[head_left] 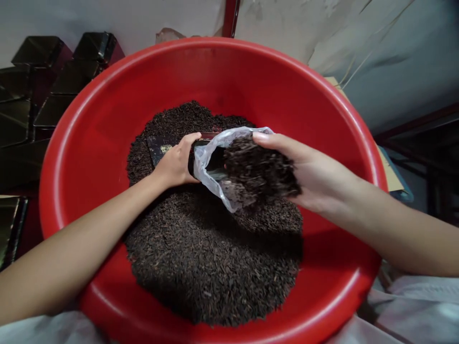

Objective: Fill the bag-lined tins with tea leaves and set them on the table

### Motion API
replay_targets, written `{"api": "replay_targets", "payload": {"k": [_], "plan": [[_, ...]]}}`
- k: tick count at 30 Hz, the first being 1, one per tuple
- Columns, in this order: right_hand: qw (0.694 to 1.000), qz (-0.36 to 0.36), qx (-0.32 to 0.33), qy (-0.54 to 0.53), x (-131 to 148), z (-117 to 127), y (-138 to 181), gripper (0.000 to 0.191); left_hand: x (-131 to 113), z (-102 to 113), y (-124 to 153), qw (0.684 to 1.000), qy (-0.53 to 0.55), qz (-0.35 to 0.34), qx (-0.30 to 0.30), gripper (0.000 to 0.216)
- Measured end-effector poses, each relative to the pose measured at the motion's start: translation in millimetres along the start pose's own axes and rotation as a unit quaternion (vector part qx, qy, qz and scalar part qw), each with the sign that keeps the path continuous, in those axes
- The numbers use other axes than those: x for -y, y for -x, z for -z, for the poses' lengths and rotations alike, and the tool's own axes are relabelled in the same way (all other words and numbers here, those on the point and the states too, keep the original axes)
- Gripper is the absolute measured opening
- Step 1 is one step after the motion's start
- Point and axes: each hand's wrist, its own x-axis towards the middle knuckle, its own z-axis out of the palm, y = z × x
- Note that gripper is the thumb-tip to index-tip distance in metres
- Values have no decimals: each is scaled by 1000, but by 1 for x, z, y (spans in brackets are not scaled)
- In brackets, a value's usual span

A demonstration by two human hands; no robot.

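Head view, and nearest to me is rumpled pale cloth [419,301] against the smooth, glossy curve of a round red plastic tub [279,81]. Inside lies a broad heap of loose dark tea [211,267], its surface all short, twisted, matte brown-black slivers. Above that heap the left hand [175,165] wraps around a boxy black container [156,148] with gold lettering, tipped on its side over the tea. A crinkled, translucent plastic bag [202,160] lines it and flares from its mouth. The right hand [304,167] cups a ragged clump of tea [263,167] right at that opening, thumb on top; its other fingers are mostly hidden. Beyond the tub, shiny angular tins [38,50] stand stacked at left before a scuffed, greyish wall [279,28].
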Motion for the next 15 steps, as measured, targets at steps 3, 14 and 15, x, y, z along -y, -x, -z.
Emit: {"api": "replay_targets", "payload": {"k": [3, 14, 15], "plan": [[999, 44, 11, 3, -6, 3, -11, 38, -2, 2, -1, 1000, 5, 20, 7, 95], [855, 363, 203, 311, -24, -14, 32, 9, -2, 5, -8, 988, 27, 154, -9, 102], [839, 352, 255, 327, -31, -17, 33, 7, -2, 4, -9, 985, 32, 164, -32, 101]]}}
